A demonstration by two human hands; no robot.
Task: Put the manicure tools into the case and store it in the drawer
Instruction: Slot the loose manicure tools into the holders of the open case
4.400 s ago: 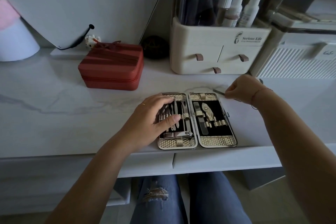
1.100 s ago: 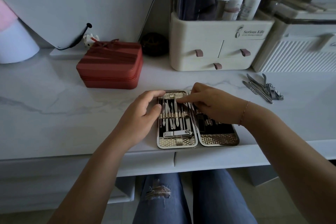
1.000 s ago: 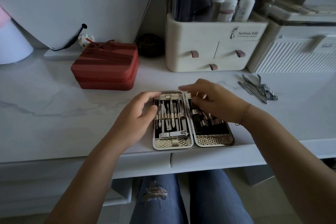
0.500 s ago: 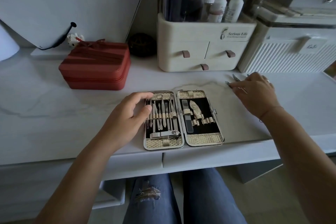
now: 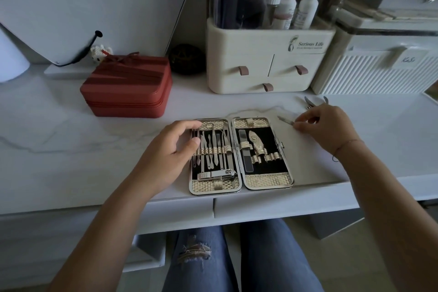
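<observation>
An open gold-trimmed manicure case (image 5: 267,181) lies flat near the front edge of the white desk (image 5: 71,154). Its left half holds several slim steel tools and a clipper; its right half holds a file and a small nipper. My left hand (image 5: 170,149) rests on the case's left edge, fingers curled over the top corner. To the right of the case, my right hand (image 5: 329,125) pinches a thin steel tool (image 5: 285,120) just above the desk. Behind that hand lies a pair of steel nippers (image 5: 314,101).
A red zip box (image 5: 128,85) sits at the back left. A cream drawer organizer (image 5: 267,61) with bottles and a white ribbed box (image 5: 379,69) line the back. Two desk drawer fronts (image 5: 272,208) run under the front edge. My knees are below.
My right hand left the case, reached right to the loose tools and now pinches one thin tool, drawn toward the case. My left hand stayed on the case's left edge.
</observation>
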